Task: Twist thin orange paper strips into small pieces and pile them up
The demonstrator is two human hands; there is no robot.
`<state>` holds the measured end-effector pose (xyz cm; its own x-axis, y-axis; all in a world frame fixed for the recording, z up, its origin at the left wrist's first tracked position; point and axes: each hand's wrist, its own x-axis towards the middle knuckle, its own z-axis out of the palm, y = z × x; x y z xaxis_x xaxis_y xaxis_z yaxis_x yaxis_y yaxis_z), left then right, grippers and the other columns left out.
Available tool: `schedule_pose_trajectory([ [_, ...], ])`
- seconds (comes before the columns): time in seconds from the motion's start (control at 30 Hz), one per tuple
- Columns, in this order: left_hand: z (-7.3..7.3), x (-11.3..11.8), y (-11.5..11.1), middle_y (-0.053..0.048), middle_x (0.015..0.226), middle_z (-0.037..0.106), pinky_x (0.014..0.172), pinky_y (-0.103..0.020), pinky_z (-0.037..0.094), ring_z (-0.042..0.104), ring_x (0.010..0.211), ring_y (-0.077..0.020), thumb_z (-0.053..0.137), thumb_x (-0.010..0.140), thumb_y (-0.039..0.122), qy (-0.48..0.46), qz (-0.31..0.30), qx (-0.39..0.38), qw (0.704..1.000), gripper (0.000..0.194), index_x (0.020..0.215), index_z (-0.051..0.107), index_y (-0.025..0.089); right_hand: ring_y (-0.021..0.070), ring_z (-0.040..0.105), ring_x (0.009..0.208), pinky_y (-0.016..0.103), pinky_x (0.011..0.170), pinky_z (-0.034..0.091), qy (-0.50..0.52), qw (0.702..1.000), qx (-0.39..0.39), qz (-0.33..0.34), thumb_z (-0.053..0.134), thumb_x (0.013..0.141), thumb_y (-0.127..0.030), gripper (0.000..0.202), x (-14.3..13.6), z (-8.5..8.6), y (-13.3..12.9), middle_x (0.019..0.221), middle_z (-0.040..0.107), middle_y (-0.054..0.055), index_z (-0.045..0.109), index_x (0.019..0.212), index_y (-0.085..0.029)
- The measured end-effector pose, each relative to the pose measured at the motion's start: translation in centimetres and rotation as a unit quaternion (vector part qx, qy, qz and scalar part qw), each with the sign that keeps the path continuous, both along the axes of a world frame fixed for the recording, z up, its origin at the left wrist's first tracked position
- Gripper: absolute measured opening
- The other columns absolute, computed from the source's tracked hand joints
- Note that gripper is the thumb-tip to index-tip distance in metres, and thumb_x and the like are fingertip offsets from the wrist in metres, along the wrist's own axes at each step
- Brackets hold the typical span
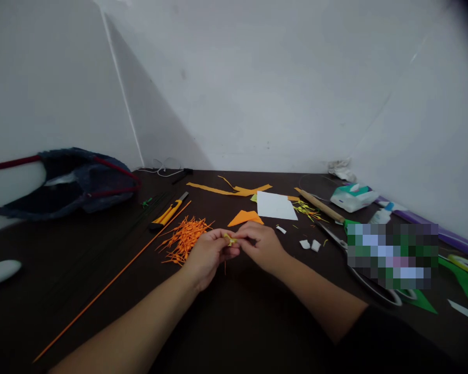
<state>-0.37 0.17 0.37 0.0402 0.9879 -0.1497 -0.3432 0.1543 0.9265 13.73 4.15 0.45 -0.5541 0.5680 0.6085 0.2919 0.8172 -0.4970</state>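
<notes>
Pale walls (234, 93) meet behind a dark desk (234, 327), which fills the lower part of the frame. Near the middle of the frame, just above the desk, a small crumpled yellow strip (230, 240), probably paper, sits between the fingertips of both hands. The left hand (208, 254) pinches it between thumb and forefinger, and the right hand (264, 245) has its thumb and forefinger closed at the strip's right end. So slight a piece seems to need two fine pinches: one to steady it, the other to shape or turn it. A thin orange stem (225, 268) shows below the left fingers; whether it is held or lying on the desk, I cannot tell.

Forearms enter from the lower left and lower right corners and converge on the strip, the right one leaving a black sleeve (378, 332). Both wrists are bent inward, with the backs of the hands mostly uppermost.

Just left of the left hand lies a heap of orange slivers (183, 236), perhaps put there for easy reach. Beyond the hands are a folded orange sheet (245, 217) and a white sheet (273, 205). Cutting tools flank the work, likely to keep the middle free: a yellow utility knife (170, 212) at centre left, scissors (333, 236) at centre right.
</notes>
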Motion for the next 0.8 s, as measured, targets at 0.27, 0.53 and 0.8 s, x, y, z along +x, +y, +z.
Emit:
schedule_pose_trajectory([
  [0.27, -0.2, -0.4, 0.2, -0.004, 0.073, 0.066, 0.065, -0.025, 0.045, 0.06, 0.066, -0.0133, 0.053, 0.064, 0.009, -0.028, -0.015, 0.011, 0.999, 0.019, 0.079, 0.064, 0.013, 0.0198, 0.047, 0.085, 0.036, 0.076, 0.041, -0.094, 0.989, 0.11, -0.042, 0.049, 0.077, -0.016, 0.021, -1.3, -0.9, -0.5, 0.09, 0.058, 0.006, 0.061, 0.093, -0.022],
  [0.53, 0.3, 0.1, -0.5, -0.006, 0.081, 0.067, 0.076, -0.027, 0.043, 0.06, 0.074, -0.0135, 0.057, 0.073, 0.021, -0.004, -0.09, 0.021, 0.996, 0.016, 0.086, 0.063, 0.013, 0.0159, 0.053, 0.075, 0.031, 0.07, 0.044, 0.049, 0.995, -0.01, -0.082, 0.053, 0.074, -0.015, 0.013, -0.4, -1.8, 0.2, 0.076, 0.058, 0.002, 0.06, 0.084, -0.021],
  [0.8, 0.4, -0.4, -0.5, -0.002, 0.065, 0.063, 0.067, -0.026, 0.044, 0.06, 0.063, -0.0123, 0.063, 0.07, 0.026, 0.004, -0.072, -0.012, 0.997, 0.015, 0.067, 0.055, 0.013, 0.0133, 0.053, 0.068, 0.028, 0.062, 0.046, 0.139, 0.989, -0.037, -0.028, 0.06, 0.074, -0.022, 0.006, -0.5, -1.3, -0.5, 0.075, 0.053, 0.001, 0.065, 0.077, -0.024],
])
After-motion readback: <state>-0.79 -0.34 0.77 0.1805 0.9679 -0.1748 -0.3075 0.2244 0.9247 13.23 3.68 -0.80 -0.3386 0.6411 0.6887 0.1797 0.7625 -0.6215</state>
